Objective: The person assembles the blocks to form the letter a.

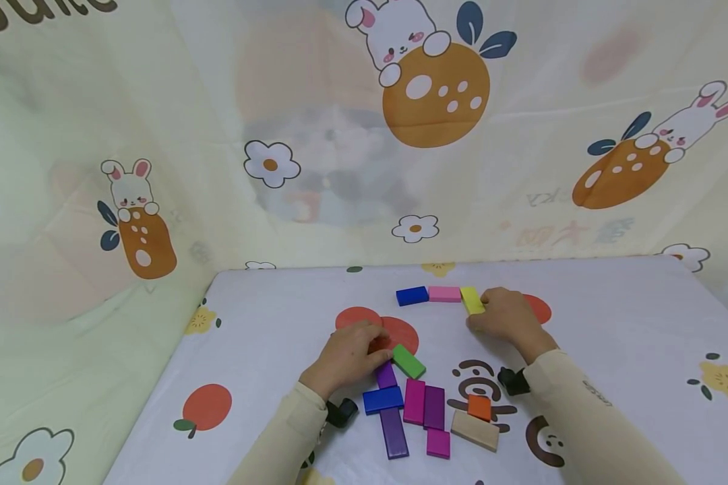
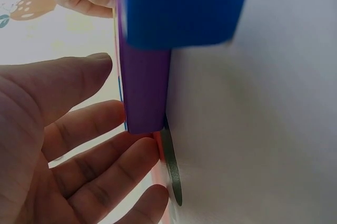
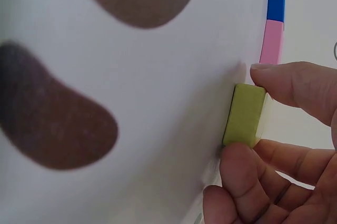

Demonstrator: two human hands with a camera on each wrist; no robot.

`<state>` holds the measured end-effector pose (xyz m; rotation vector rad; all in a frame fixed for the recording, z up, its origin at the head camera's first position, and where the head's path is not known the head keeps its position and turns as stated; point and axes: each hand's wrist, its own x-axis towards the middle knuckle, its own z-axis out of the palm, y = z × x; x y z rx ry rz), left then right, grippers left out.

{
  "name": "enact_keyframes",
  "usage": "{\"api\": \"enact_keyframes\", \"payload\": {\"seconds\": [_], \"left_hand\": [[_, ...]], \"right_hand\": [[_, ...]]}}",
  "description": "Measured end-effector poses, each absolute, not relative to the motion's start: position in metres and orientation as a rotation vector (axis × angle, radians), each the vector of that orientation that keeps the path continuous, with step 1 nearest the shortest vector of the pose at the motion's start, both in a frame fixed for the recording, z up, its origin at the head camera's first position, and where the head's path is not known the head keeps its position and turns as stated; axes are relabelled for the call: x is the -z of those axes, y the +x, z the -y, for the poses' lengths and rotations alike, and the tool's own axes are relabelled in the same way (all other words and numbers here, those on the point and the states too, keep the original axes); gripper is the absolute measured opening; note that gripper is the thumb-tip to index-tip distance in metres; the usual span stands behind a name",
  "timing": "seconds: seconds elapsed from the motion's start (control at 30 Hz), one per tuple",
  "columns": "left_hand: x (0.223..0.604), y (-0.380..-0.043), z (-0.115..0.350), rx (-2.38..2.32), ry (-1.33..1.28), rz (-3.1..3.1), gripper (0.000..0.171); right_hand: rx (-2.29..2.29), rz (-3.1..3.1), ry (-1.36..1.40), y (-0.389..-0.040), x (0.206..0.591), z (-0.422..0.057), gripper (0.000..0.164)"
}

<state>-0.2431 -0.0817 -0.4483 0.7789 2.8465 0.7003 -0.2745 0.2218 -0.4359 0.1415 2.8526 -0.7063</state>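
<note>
A yellow block stands at the right end of a row, beside a pink block and a blue block. My right hand pinches that yellow block between thumb and fingers, as the right wrist view shows. My left hand is by the far end of a purple block, its thumb apart from the block and its fingers loosely bent close to the block's end. Whether those fingertips touch it, I cannot tell. Just right of the left hand lies a green block.
Nearer me lie a blue block across purple ones, a long purple block, magenta blocks, an orange block and a beige block. A printed cloth covers the table; a patterned curtain hangs behind.
</note>
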Motion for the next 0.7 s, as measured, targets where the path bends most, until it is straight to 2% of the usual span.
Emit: {"api": "enact_keyframes", "payload": {"seconds": [0.7], "left_hand": [[0.4502, -0.2428, 0.0816, -0.680, 0.789, -2.863, 0.034]], "right_hand": [[0.717, -2.844, 0.162, -0.2738, 0.4354, -0.2204, 0.059]]}}
